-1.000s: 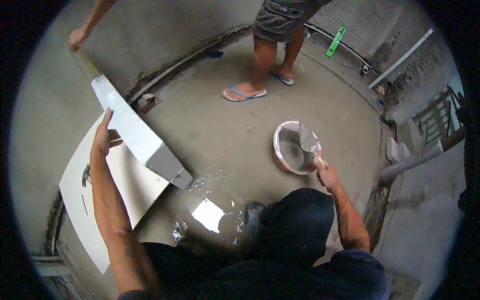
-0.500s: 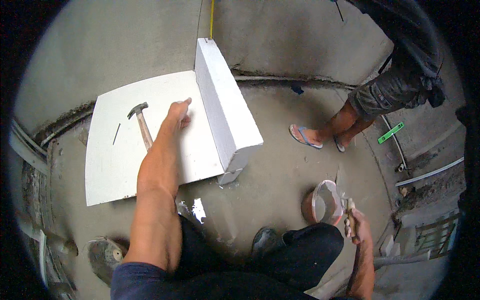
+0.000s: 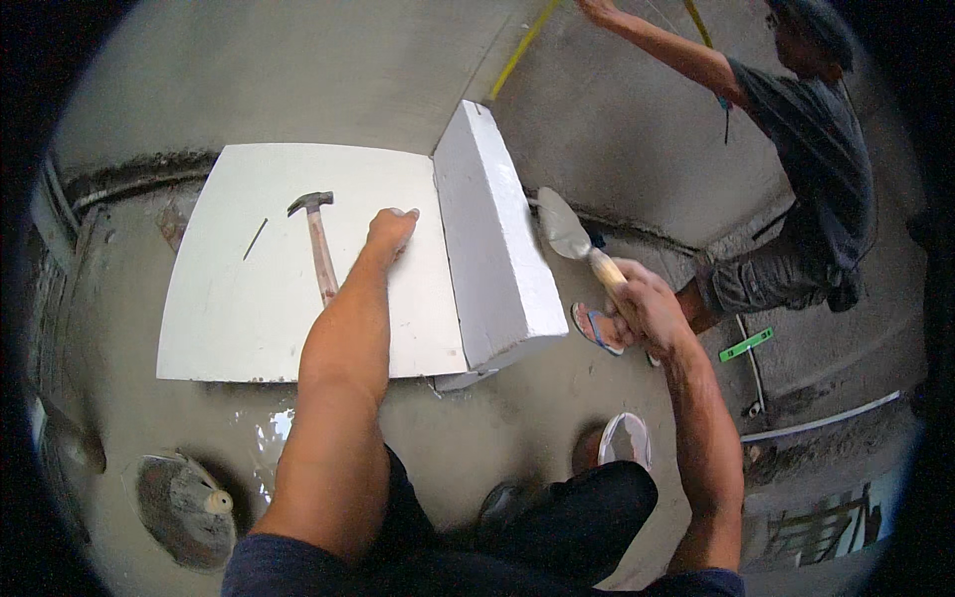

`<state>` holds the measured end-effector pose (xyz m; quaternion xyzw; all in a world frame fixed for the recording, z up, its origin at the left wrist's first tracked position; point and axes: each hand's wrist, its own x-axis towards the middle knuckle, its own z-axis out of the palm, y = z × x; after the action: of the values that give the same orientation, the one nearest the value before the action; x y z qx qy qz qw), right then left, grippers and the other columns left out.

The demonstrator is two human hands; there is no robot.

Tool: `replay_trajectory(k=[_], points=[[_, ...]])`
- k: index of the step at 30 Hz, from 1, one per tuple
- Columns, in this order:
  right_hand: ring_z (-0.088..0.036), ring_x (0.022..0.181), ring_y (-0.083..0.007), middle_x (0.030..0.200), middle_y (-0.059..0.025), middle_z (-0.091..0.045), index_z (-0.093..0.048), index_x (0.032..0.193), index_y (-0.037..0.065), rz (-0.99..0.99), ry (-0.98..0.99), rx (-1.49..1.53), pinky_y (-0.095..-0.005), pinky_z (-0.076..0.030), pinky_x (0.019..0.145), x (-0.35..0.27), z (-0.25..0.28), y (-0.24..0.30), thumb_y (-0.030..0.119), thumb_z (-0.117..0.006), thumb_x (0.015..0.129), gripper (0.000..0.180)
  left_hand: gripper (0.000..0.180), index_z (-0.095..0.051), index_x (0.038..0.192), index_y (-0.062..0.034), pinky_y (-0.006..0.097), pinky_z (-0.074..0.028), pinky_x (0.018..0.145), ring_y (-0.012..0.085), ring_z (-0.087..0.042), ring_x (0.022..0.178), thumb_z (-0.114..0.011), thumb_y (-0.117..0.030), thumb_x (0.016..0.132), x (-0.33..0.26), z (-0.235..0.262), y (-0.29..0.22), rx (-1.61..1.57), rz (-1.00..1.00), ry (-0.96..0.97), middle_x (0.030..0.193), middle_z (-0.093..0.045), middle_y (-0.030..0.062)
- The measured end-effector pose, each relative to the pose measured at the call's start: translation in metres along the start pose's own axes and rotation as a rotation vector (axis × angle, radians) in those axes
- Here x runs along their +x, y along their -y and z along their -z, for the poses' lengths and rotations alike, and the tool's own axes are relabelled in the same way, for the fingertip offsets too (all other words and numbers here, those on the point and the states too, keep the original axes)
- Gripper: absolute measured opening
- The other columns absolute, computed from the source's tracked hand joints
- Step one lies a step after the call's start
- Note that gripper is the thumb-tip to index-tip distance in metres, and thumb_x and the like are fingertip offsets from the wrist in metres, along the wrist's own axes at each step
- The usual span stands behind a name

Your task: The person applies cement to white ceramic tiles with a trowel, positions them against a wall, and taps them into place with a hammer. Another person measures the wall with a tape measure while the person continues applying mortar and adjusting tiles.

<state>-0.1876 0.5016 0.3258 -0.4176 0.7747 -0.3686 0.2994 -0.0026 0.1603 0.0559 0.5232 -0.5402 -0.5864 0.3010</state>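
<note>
My right hand (image 3: 649, 308) is wrapped round the wooden handle of a trowel (image 3: 563, 227). The trowel's pale blade points up and away, close to the right side of a white block (image 3: 497, 234). This block stands on its long edge at the right side of a white board (image 3: 249, 308). Over the board, near the block, my left hand (image 3: 391, 234) has its fingers curled in; I see nothing in them. On the board lie a claw hammer (image 3: 320, 244), its handle end hidden by my left forearm, and a thin dark nail (image 3: 256, 239).
A bucket (image 3: 625, 440) stands by my knee, and a dark pan (image 3: 184, 507) lies at the lower left. Another person (image 3: 806, 169) in sandals, at the right, reaches toward the wall near a yellow tape measure (image 3: 522, 50). A green level (image 3: 746, 344) lies behind them.
My right hand has brought the trowel up from the bucket to beside the block. The left hand's fingers have curled in more. The view has shifted, showing more of the other person.
</note>
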Motion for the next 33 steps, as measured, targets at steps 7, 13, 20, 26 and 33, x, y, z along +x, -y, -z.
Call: replay_trajectory(k=[7, 13, 20, 26, 33], points=[[-0.053, 0.062, -0.0127, 0.09, -0.006, -0.062, -0.054, 0.152, 0.007, 0.005, -0.024, -0.345, -0.0303, -0.042, 0.048, 0.112, -0.061, 0.067, 0.014, -0.054, 0.1, 0.053, 0.042, -0.077, 0.1, -0.0001, 0.044, -0.056, 0.073, 0.0295, -0.071, 0.076, -0.069, -0.041, 0.097, 0.037, -0.024, 0.018, 0.108, -0.146, -0.126, 0.087, -0.075, 0.0182], [-0.052, 0.06, -0.0128, 0.078, -0.0033, -0.059, -0.054, 0.154, 0.011, 0.135, -0.097, -0.525, -0.0315, -0.042, 0.047, 0.23, -0.089, 0.093, 0.013, -0.057, 0.1, 0.054, 0.046, -0.076, 0.116, -0.001, 0.046, -0.055, 0.098, 0.0365, -0.072, 0.112, -0.067, -0.041, 0.097, 0.029, -0.039, 0.008, 0.036, -0.033, -0.132, 0.115, -0.077, 0.0214], [-0.076, 0.076, -0.0314, 0.089, -0.0174, -0.076, -0.073, 0.112, 0.004, 0.28, -0.246, -0.926, -0.0458, -0.059, 0.073, 0.315, -0.119, 0.123, 0.027, -0.058, 0.097, 0.031, 0.045, -0.074, 0.124, -0.0046, 0.046, -0.06, 0.094, 0.0332, -0.077, 0.097, -0.063, -0.04, 0.099, 0.03, -0.021, 0.006, -0.111, 0.119, 0.017, 0.113, -0.078, 0.0177], [-0.066, 0.056, -0.0231, 0.073, -0.0122, -0.067, -0.072, 0.104, 0.004, 0.275, -0.23, -1.185, -0.0418, -0.056, 0.054, 0.35, -0.124, 0.138, 0.02, -0.058, 0.096, 0.023, 0.04, -0.076, 0.11, -0.0027, 0.039, -0.065, 0.072, 0.0286, -0.077, 0.078, -0.062, -0.038, 0.1, 0.032, -0.018, 0.002, -0.098, 0.092, -0.043, 0.093, -0.079, 0.0149], [-0.061, 0.053, -0.0198, 0.067, -0.0081, -0.061, -0.069, 0.095, 0.005, 0.225, -0.123, -1.26, -0.0416, -0.052, 0.049, 0.345, -0.11, 0.135, 0.027, -0.057, 0.1, 0.025, 0.039, -0.075, 0.11, -0.0013, 0.038, -0.065, 0.067, 0.0257, -0.076, 0.072, -0.062, -0.037, 0.101, 0.029, -0.013, -0.003, -0.126, 0.095, -0.001, 0.092, -0.078, 0.0154]])
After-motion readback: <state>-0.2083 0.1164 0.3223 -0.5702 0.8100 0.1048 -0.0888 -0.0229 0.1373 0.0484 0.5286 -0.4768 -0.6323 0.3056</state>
